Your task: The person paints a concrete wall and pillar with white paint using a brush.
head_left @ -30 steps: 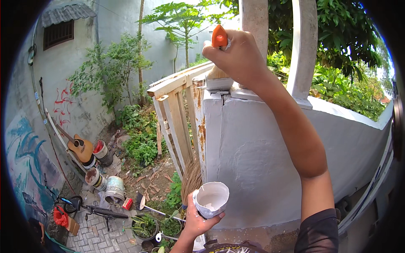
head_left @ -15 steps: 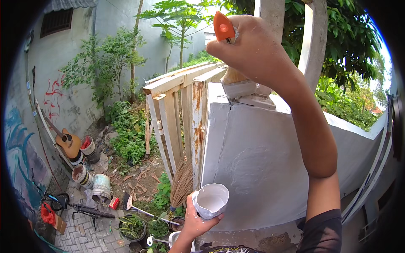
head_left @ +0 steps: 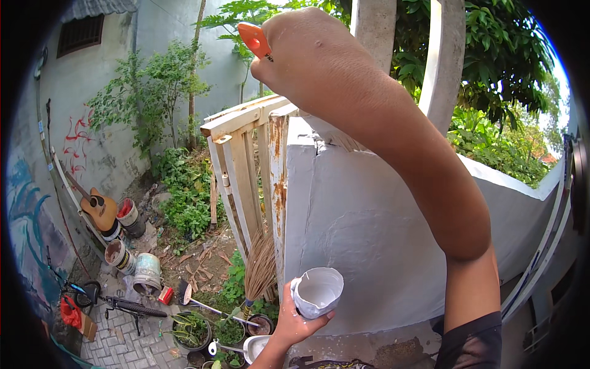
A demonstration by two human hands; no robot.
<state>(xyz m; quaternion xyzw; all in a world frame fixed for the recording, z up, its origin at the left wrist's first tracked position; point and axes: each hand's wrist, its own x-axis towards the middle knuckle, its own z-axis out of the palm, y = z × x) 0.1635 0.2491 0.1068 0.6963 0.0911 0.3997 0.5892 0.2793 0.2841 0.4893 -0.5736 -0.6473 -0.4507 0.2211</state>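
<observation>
nothing reads clearly: black letters (head_left: pixel 269 58) on orange handle (head_left: pixel 251 34), red scrawl (head_left: pixel 77 136) on wall (head_left: pixel 107 77).

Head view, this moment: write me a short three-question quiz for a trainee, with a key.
1. Which hand holds the white cup?
2. True or false: the orange-handled brush lies on the paving.
3. Which thing stands near the buckets on the left of the picture: A, a ladder; B, a guitar; C, a wheelbarrow?

Key:
1. The left hand.
2. False; the right hand grips it.
3. B.
</observation>
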